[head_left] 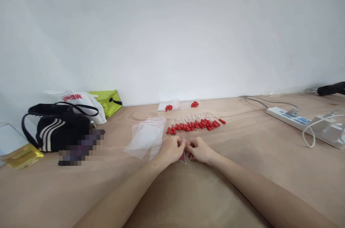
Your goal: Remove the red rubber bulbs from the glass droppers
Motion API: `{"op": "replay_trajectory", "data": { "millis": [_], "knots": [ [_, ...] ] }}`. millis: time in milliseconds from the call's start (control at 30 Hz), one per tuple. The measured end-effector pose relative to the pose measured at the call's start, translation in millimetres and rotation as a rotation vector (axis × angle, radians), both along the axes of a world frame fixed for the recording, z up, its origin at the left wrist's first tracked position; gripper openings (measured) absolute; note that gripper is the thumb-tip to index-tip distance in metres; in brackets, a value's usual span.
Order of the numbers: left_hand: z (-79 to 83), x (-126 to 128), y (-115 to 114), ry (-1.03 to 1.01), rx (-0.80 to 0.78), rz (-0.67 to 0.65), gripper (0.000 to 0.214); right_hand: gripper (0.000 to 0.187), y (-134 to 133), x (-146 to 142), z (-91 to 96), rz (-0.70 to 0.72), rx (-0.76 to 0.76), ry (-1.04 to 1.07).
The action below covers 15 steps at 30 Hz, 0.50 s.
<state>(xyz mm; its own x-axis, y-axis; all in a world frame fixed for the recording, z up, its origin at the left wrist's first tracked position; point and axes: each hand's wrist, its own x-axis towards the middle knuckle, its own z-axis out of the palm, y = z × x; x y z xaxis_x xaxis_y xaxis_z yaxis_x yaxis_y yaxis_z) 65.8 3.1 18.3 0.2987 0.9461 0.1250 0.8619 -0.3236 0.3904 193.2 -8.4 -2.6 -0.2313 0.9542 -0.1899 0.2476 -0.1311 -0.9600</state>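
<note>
clear plastic small bag [184, 157], red inside, pinched between left hand [172, 149] and right hand [198, 149], both closed on it. beyond, a row of droppers [195, 124] lies loose; empty bags [147, 135] to the left; two filled bags [180, 105] farther off; most apparently not yet bagged.

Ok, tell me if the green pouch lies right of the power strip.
No, the green pouch lies far left, the power strip far right.

Matt, pale plywood formed the table [242, 170]; the pouch [184, 156] and the spare bags [145, 136] were clear, glossy plastic film. The droppers [194, 124] had matt red bulbs, seemingly rubber. The black bag [58, 131] was cloth, the power strip [293, 118] smooth white plastic.
</note>
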Motion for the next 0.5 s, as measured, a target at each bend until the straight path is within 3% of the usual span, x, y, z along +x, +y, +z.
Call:
{"op": "replay_trajectory", "data": {
  "millis": [300,500],
  "knots": [
    [-1.7,-1.2,1.8,0.091,0.038,-0.018,0.023,0.021,3.2,-3.6,-3.4,-0.037,0.030,-0.179],
    [-2.7,0.3,1.3,0.067,0.055,0.030,0.023,0.027,-0.2,-6.5,-1.0,-0.061,0.160,-0.380]
  ]
}}
